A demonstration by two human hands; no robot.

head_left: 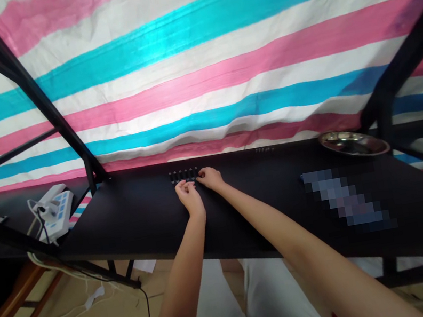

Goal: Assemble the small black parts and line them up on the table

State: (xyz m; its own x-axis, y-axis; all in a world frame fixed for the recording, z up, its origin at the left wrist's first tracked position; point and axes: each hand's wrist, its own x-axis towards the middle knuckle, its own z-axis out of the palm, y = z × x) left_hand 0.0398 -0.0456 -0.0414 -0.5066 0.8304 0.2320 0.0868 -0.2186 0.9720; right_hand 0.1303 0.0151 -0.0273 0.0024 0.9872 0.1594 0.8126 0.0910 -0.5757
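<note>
Lying near the far edge of the table, black pieces seem light, stiff; pinch sides. Left hand, right hand half-curled; grasp unclear.

At centre, the dark pieces are too small to identify, partly hidden by the left hand; right of centre, pixelation masks a bluish thing; the left edge cuts off a brown wooden frame
</note>
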